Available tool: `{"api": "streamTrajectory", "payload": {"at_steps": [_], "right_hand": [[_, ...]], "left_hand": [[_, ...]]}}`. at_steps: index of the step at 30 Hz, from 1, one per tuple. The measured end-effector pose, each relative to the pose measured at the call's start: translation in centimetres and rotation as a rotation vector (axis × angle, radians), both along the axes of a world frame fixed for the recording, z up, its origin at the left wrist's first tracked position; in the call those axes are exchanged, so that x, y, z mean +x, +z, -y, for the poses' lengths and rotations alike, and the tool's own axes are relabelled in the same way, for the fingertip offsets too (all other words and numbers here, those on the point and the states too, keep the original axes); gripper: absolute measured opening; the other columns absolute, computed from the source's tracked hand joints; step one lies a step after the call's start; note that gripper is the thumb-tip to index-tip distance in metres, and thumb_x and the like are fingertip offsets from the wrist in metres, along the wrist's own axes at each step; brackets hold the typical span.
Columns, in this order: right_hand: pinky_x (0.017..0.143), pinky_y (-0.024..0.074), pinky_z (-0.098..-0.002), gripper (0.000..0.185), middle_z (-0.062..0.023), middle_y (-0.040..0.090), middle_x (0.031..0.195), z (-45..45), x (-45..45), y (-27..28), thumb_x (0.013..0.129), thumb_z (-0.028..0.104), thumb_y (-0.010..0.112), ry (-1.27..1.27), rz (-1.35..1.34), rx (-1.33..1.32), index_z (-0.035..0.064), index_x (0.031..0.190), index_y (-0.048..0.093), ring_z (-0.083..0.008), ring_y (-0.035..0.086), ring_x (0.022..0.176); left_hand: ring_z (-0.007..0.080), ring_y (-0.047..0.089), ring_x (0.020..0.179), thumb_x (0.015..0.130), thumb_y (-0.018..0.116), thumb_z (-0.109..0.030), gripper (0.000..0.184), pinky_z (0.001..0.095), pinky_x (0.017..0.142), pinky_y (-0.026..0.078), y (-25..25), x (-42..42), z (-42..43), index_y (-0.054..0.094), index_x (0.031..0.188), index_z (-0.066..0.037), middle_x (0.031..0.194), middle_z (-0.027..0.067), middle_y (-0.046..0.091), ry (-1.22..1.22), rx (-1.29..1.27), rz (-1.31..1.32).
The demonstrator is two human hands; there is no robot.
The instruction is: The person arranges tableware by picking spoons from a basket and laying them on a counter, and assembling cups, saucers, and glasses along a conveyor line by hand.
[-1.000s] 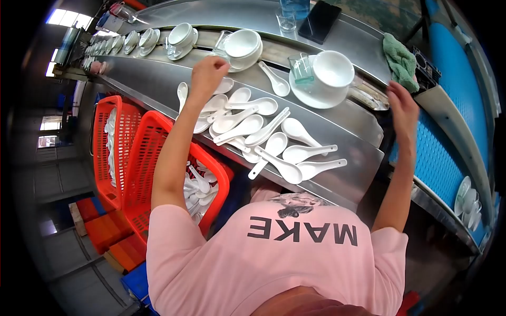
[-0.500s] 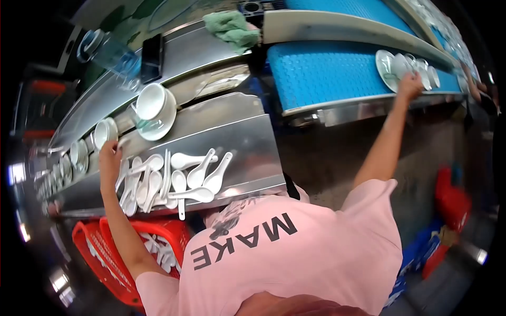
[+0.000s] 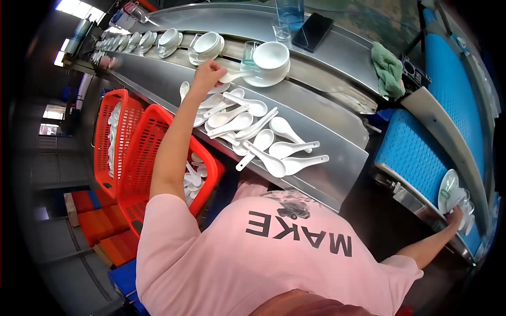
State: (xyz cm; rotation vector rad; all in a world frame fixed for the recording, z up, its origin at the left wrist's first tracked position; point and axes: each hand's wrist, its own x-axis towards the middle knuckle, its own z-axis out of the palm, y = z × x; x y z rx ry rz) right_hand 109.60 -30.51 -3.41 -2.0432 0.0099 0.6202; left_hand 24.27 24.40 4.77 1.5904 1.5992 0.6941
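Observation:
My left hand [image 3: 208, 76] is closed in a pinch on a white soup spoon [image 3: 231, 77], beside a white bowl [image 3: 271, 56] that sits on a plate [image 3: 274, 78] with a small glass [image 3: 250, 51]. Just beyond my fingers is another bowl and saucer set [image 3: 207, 43]. Below the hand, several white spoons [image 3: 232, 124] lie in a loose pile on the steel counter [image 3: 337, 163]. Far right, my right hand [image 3: 454, 216] has its fingers closed against white dishes beside a plate [image 3: 448, 184] on the blue belt [image 3: 408, 145]; what they grip is partly hidden.
A row of bowl sets [image 3: 134, 41] runs along the far ledge. A black phone [image 3: 313, 31], a blue bottle [image 3: 290, 11] and a green cloth [image 3: 386, 68] lie behind. Red baskets [image 3: 143, 174] with spoons stand below the counter's left side.
The view has swung, so the counter now lies more central and the belt further right. My left hand now shows a spoon in its fingers. My right hand stays at the dishes.

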Motion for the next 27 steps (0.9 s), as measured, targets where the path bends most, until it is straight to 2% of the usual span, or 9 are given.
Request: {"api": "streamTrajectory", "payload": {"at_steps": [2,5,8,11,14,18,22,25,27], "right_hand": [[0.032,0.0294,-0.0285,0.032,0.0001,0.040,0.053,0.8,2.4,-3.2,0.075,0.013,0.050,-0.143,0.192,-0.113,0.0084,0.107,0.056,-0.0110,0.031,0.032],[0.052,0.0448,-0.0291,0.042,-0.0060,0.051,0.079,-1.9,-2.5,-1.1,0.073,0.008,0.051,-0.230,0.146,-0.025,0.0065,0.115,0.048,-0.0171,0.051,0.063],[0.068,0.0468,-0.0305,0.047,-0.0083,0.052,0.094,-3.0,-4.0,0.3,0.071,0.005,0.053,0.007,-0.081,0.084,0.0046,0.117,0.044,-0.0208,0.053,0.083],[0.074,0.0456,-0.0331,0.045,-0.0104,0.053,0.104,-5.4,-5.8,-1.8,0.071,0.002,0.054,0.105,0.008,0.256,0.0032,0.115,0.046,-0.0238,0.054,0.089],[0.080,0.0443,-0.0332,0.043,-0.0109,0.053,0.106,-10.9,-13.7,0.3,0.071,0.000,0.053,0.075,0.115,0.309,0.0011,0.114,0.047,-0.0237,0.053,0.095],[0.082,0.0442,-0.0328,0.047,-0.0110,0.053,0.108,-18.7,-20.8,0.9,0.071,0.001,0.053,0.296,0.070,0.394,-0.0018,0.117,0.045,-0.0216,0.053,0.097],[0.078,0.0447,-0.0260,0.044,-0.0098,0.055,0.105,-31.3,-33.4,4.1,0.071,0.002,0.051,0.551,0.044,0.399,-0.0032,0.114,0.049,-0.0165,0.055,0.090],[0.076,0.0436,-0.0264,0.048,-0.0080,0.058,0.097,-39.9,-40.8,4.5,0.062,0.000,0.047,0.781,-0.016,0.482,-0.0031,0.109,0.053,-0.0160,0.055,0.085],[0.071,0.0437,-0.0252,0.042,-0.0054,0.058,0.091,-44.3,-45.0,3.9,0.061,-0.001,0.048,0.910,-0.037,0.478,-0.0013,0.103,0.056,-0.0136,0.054,0.080]], "left_hand": [[0.0114,0.053,0.048,0.069,0.065,-0.010,0.015,0.0240,0.045,0.045,-0.9,0.4,0.0,0.052,0.069,-0.001,0.060,0.0043,0.054,0.026,-0.028,-0.026],[0.0123,0.055,0.049,0.069,0.065,-0.014,0.017,0.0256,0.047,0.045,-1.1,1.2,0.0,0.054,0.067,-0.001,0.058,0.0055,0.056,0.008,-0.027,-0.143],[0.0157,0.059,0.055,0.071,0.063,-0.021,0.020,0.0275,0.056,0.047,-2.9,0.9,-1.6,0.060,0.073,-0.001,0.063,0.0081,0.062,-0.057,0.115,-0.258],[0.0196,0.061,0.065,0.074,0.061,-0.020,0.019,0.0303,0.062,0.047,-0.6,-0.3,-1.0,0.063,0.081,-0.003,0.072,0.0093,0.064,-0.095,0.385,-0.286],[0.0243,0.061,0.075,0.074,0.059,-0.018,0.020,0.0323,0.068,0.047,-0.2,-5.3,-2.2,0.063,0.088,-0.004,0.081,0.0104,0.064,-0.007,0.332,-0.474],[0.0260,0.058,0.086,0.074,0.060,-0.023,0.029,0.0334,0.077,0.046,-1.2,-9.4,-2.0,0.061,0.097,-0.005,0.095,0.0120,0.061,-0.294,0.408,-0.688],[0.0280,0.059,0.077,0.071,0.064,-0.033,0.039,0.0351,0.070,0.045,-1.8,-5.2,-1.0,0.061,0.096,-0.003,0.082,0.0145,0.061,-0.205,0.231,-0.583],[0.0274,0.059,0.069,0.070,0.065,-0.026,0.032,0.0340,0.065,0.046,-3.1,-4.7,-1.8,0.061,0.090,-0.001,0.075,0.0146,0.061,-0.229,0.147,-0.443],[0.0180,0.057,0.063,0.070,0.064,-0.015,0.021,0.0288,0.059,0.045,-3.7,-5.6,-2.1,0.059,0.083,0.002,0.069,0.0101,0.061,-0.165,0.073,-0.213]]}}
